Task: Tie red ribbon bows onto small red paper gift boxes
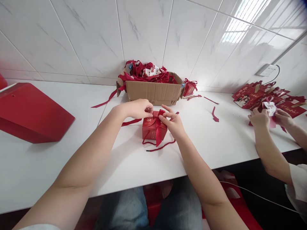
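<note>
A small red gift box (149, 129) with pale printed characters stands on the white table in front of me. Red satin ribbon (158, 132) lies over its top, one tail hanging down the front. My left hand (141, 109) pinches the ribbon at the top left of the box. At the top right, my right hand (173, 120) holds the ribbon between thumb and finger, other fingers raised. A twisted red cord (165, 146) with a dark tip curls on the table before the box. Another ribbon end (131, 122) stretches out to the left.
Behind stands a cardboard carton (153, 91) full of red ribbons, a small tied red box (190, 87) beside it. Ribbon scraps (215, 115) lie to the right. A large red container (35, 111) is at left. A co-worker's hands (260, 118) work near several red boxes (249, 95).
</note>
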The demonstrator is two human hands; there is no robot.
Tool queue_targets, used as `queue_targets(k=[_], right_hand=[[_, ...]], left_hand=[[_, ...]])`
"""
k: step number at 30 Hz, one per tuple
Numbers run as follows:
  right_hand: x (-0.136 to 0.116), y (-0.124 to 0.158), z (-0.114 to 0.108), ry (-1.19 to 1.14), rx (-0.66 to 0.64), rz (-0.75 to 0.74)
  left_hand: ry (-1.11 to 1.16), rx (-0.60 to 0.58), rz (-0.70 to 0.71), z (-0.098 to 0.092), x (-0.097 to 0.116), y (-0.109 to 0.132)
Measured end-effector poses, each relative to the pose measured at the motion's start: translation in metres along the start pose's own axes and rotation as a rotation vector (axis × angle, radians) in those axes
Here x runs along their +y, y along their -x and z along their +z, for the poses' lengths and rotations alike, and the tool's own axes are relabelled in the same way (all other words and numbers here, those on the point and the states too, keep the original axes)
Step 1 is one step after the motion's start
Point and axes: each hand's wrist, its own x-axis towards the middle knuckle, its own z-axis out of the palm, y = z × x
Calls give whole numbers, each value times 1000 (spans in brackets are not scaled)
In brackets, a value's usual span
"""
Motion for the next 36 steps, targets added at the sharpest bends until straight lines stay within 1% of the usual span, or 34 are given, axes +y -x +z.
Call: queue_targets(k=[3, 7, 10, 12, 14, 16, 20, 24, 27, 30, 34, 36], right_hand=[[-2, -1, -3, 160, 9, -82], [-2, -2, -6, 351, 20, -286], [-4, -2, -8, 404, -52, -388], [-6, -1, -10, 390, -121, -395], [-8, -1, -12, 323, -180, -331], [-9, -1, -14, 229, -214, -222], [-13, -3, -16, 83, -212, -58], [-18, -6, -19, -57, -259, 94], [-22, -8, -21, -80, -287, 195], [-25, -8, -20, -68, -306, 221], [-28, -5, -18, -91, -405, 203], [-30, -6, -17, -114, -416, 218]], left_hand=[[-26, 4, -1, 0, -1, 0], [-11, 46, 19, 4, -1, -2], [9, 64, 11, 7, 0, -5], [26, 62, 5, 8, 1, -6], [35, 68, 3, 10, 4, -6], [31, 85, 9, 11, 6, -6], [13, 86, 25, 10, 8, -5], [86, 78, 82, 4, 4, -3], [123, 91, 115, 2, 2, -2], [100, 78, 75, 4, 3, -3], [56, 12, -14, 7, 6, -5], [41, -10, -54, 5, 7, -3]])
